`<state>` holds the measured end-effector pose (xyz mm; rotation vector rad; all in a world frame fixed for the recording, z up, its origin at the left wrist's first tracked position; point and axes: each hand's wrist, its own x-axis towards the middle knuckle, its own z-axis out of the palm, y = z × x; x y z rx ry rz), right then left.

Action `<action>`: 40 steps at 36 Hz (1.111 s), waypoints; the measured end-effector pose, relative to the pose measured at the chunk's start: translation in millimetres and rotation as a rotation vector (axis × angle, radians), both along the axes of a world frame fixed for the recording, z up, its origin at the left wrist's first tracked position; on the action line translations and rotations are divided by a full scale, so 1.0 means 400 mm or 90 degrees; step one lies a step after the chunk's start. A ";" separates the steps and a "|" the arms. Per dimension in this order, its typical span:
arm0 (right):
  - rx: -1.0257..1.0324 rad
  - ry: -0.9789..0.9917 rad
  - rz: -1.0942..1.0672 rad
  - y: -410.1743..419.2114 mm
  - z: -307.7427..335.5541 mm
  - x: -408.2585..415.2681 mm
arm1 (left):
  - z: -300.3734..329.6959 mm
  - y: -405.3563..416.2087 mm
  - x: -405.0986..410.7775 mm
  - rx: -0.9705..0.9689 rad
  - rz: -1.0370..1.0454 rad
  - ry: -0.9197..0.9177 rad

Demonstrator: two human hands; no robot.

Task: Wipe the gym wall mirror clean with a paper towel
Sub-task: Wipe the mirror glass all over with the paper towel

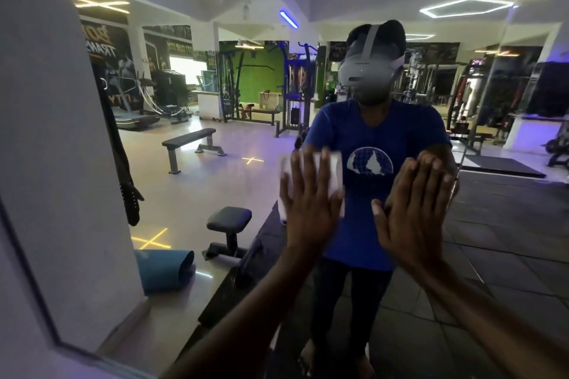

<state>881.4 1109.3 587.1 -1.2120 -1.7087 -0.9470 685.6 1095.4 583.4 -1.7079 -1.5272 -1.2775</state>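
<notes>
The gym wall mirror (215,181) fills almost the whole head view and reflects the gym and a person in a blue shirt. My left hand (311,206) lies flat with straight, spread fingers and presses a white paper towel (334,168) against the glass at mid-height. The towel shows around and above the fingers. My right hand (412,218) rests flat on the mirror just to the right of it, fingers straight, with nothing in it. Both forearms reach up from the bottom edge.
The mirror's dark frame edge (34,280) runs down the left side next to a white wall (18,332). In the reflection there are a white pillar (61,132), weight benches, a rolled blue mat (166,268) and gym machines.
</notes>
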 end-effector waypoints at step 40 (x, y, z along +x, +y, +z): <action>-0.142 -0.088 -0.063 -0.062 -0.380 -0.164 | -0.260 0.038 -0.550 0.002 0.215 -0.517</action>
